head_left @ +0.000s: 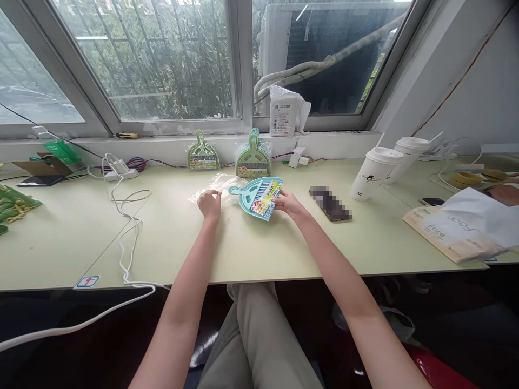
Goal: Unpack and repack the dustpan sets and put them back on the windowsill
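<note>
My right hand [288,205] grips the wide end of a small blue dustpan with a brush [250,200], tilted above the table with its handle toward the left. A colourful label lies across the brush bristles. Left of it, my left hand [210,205] is closed in a pinch on a clear plastic bag [227,185], which spreads flat behind both hands. Against the wall behind stand a wrapped green dustpan set [203,154] and a stack of similar dustpan sets [253,159].
A phone [330,204], lidded white cups [371,175] and a paper bag [458,224] lie to the right. White cables [132,232] run across the table [259,259] on the left. A white package [284,112] stands on the windowsill, along with a yellow cutter [127,135].
</note>
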`<act>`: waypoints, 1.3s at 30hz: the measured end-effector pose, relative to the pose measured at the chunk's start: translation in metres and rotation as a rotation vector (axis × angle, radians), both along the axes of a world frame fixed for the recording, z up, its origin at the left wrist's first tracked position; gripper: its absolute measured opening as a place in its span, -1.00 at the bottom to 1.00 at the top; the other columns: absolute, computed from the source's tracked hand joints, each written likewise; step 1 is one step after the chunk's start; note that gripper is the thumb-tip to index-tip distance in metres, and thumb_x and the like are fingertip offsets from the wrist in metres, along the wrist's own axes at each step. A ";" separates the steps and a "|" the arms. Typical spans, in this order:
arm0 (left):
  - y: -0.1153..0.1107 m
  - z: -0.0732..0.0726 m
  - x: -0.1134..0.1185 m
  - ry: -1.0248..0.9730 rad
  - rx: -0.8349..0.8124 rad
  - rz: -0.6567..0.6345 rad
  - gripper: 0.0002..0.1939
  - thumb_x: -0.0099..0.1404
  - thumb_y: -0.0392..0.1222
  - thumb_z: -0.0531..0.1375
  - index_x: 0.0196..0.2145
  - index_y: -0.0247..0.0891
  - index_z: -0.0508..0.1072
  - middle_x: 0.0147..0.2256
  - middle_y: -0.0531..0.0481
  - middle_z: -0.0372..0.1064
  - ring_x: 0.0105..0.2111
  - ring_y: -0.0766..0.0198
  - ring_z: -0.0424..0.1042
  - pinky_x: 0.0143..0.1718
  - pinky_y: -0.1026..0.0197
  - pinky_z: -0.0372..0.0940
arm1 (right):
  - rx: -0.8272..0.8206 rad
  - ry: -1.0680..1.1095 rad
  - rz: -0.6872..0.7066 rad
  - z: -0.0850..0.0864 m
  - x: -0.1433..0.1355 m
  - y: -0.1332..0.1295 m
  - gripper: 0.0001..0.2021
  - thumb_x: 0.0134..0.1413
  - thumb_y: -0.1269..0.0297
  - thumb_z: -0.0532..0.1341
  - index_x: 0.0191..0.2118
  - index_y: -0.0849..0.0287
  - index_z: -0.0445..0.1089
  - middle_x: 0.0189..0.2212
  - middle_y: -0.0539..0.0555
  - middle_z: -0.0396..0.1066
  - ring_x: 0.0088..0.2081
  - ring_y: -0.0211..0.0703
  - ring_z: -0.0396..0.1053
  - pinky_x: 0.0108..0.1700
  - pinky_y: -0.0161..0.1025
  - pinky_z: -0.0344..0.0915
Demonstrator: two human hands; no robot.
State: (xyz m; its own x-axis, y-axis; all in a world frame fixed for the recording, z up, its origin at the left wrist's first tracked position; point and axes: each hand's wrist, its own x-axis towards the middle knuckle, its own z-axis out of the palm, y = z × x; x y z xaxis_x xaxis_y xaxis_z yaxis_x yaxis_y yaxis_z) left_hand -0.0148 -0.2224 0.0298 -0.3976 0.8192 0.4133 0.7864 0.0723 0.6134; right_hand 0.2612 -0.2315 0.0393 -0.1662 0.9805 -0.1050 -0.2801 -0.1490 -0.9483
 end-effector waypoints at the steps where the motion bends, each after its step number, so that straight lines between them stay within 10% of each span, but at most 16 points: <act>1: -0.002 0.000 0.004 0.055 0.026 -0.010 -0.80 0.32 -0.11 0.11 -0.29 -0.17 0.52 -0.15 -0.15 0.47 -0.03 -0.03 0.34 0.06 -0.05 0.12 | 0.006 0.002 -0.003 -0.001 -0.003 -0.001 -0.70 -0.10 0.62 0.27 -0.19 0.24 0.41 -0.32 0.11 0.58 -0.35 -0.12 0.56 -0.20 -0.16 0.54; 7: -0.010 0.004 0.025 0.198 0.146 -0.161 -0.74 0.37 -0.12 0.04 -0.25 -0.16 0.53 -0.11 -0.14 0.45 0.00 -0.03 0.28 0.13 -0.06 0.03 | 0.041 0.025 0.078 -0.005 -0.024 -0.010 -0.70 -0.12 0.56 0.33 -0.20 0.21 0.41 -0.31 0.10 0.58 -0.32 -0.09 0.56 -0.13 -0.08 0.54; 13: -0.029 0.016 0.055 0.008 0.291 -0.276 -0.79 0.30 -0.03 0.17 -0.19 -0.12 0.53 0.08 -0.12 0.34 0.19 -0.07 0.14 0.25 -0.08 -0.12 | 0.095 0.157 -0.143 -0.012 -0.039 -0.016 -0.77 -0.06 0.54 0.28 -0.23 0.19 0.37 -0.31 0.05 0.56 -0.29 -0.14 0.55 -0.05 -0.08 0.52; 19: -0.025 0.021 0.050 -0.784 0.410 0.012 -0.11 0.21 0.15 0.24 0.34 -0.08 -0.10 0.36 -0.20 -0.18 0.37 0.04 -0.22 0.30 0.00 -0.09 | 0.156 0.241 -0.215 -0.011 -0.033 -0.013 -0.77 -0.05 0.49 0.28 -0.22 0.16 0.36 -0.29 0.03 0.54 -0.23 -0.13 0.53 0.01 -0.07 0.48; 24: -0.005 0.015 0.034 -1.546 0.109 -0.496 -0.36 0.36 0.19 0.03 0.25 -0.22 0.12 0.11 -0.25 0.30 0.11 0.16 0.36 0.08 0.18 0.27 | 0.222 0.244 -0.166 -0.009 -0.033 -0.013 -0.70 -0.10 0.39 0.35 -0.19 0.15 0.36 -0.26 0.04 0.54 -0.17 -0.07 0.53 0.04 -0.01 0.46; 29: -0.011 0.015 0.052 -1.516 -0.019 -0.732 -0.66 0.29 -0.11 0.18 -0.02 -0.30 0.42 -0.18 -0.09 0.51 -0.11 0.15 0.50 -0.03 0.15 0.37 | 0.252 0.165 -0.078 -0.006 -0.039 -0.018 -0.67 -0.17 0.24 0.43 -0.23 0.19 0.42 -0.22 0.10 0.55 -0.08 0.02 0.49 0.05 0.03 0.44; 39: -0.023 0.017 0.062 -1.376 -0.177 -0.907 -0.71 0.21 -0.20 0.27 -0.11 -0.35 0.51 -0.12 -0.13 0.53 -0.11 0.13 0.50 -0.01 0.15 0.36 | 0.195 0.219 -0.137 -0.004 -0.044 -0.020 -0.77 -0.07 0.35 0.38 -0.26 0.19 0.40 -0.21 0.10 0.55 -0.07 -0.02 0.50 0.12 0.01 0.41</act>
State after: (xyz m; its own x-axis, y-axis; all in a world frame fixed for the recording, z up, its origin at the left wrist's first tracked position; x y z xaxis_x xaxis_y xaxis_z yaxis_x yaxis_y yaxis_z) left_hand 0.0470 -0.2455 0.0465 0.2392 0.9690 0.0616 -0.4803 0.0629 0.8748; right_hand 0.2175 -0.2517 0.0354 -0.0289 0.9935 0.1104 -0.4856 0.0826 -0.8703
